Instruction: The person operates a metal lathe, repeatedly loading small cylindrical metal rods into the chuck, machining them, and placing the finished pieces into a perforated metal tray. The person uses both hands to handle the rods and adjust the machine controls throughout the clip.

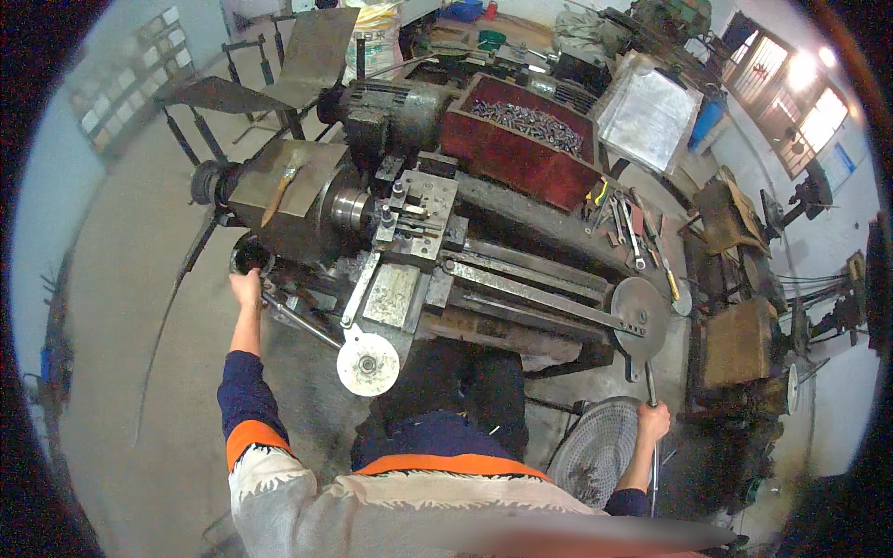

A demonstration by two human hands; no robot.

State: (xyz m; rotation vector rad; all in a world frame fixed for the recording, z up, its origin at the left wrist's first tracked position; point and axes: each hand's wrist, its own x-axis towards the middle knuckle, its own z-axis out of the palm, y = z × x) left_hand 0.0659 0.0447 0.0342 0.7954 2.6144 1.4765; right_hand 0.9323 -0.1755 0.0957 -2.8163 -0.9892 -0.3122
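Observation:
A small lathe stands before me, with its shiny chuck (pixel 352 208) beside a tool block (pixel 423 209) on the slide. My left hand (pixel 246 286) is closed at the near rim of a dark, round, cup-like container (pixel 251 254) below the headstock; its fingers are partly hidden. Far to the right, my right hand (pixel 654 422) wraps round a metal lever (pixel 651 383) that hangs from a round grey plate (pixel 640 316). A white disc handwheel (pixel 368 364) sits at the front of the slide, with neither hand on it.
A brush (pixel 281 193) lies on the headstock cover. Behind the bed, a red bin (pixel 507 158) holds many small metal parts. Wrenches (pixel 634 232) and other hand tools lie to its right. A perforated round basket (pixel 595 456) stands low by my right arm. More machines (pixel 739 344) line the right side.

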